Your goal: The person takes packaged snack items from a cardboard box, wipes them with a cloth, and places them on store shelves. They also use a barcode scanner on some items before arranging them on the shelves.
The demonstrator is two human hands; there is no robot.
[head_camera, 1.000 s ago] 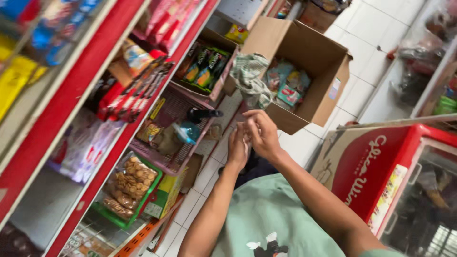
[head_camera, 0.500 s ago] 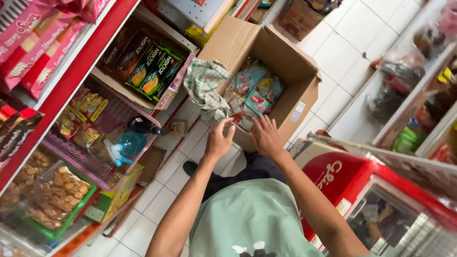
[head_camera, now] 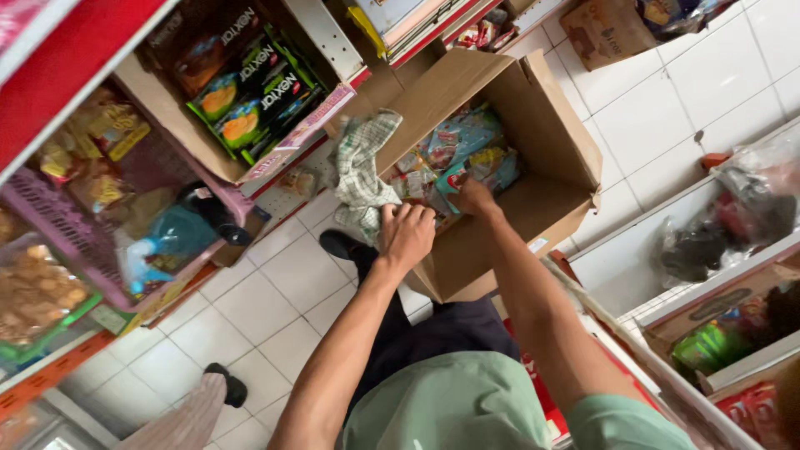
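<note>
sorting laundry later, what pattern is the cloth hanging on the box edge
The cloth is checked, green and white, draped over the cardboard box edge; head view shows it.

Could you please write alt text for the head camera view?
Seen from above, a person's right hand reaches into an open cardboard box of snack packets, while the left hand grips its near edge beside a checked cloth. Stocked shop shelves stand on the left.

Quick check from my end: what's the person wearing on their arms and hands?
Both arms are bare from the short pale green sleeves down. The left hand and right hand wear no gloves, and no rings, watch or bracelets show from this angle.
</note>
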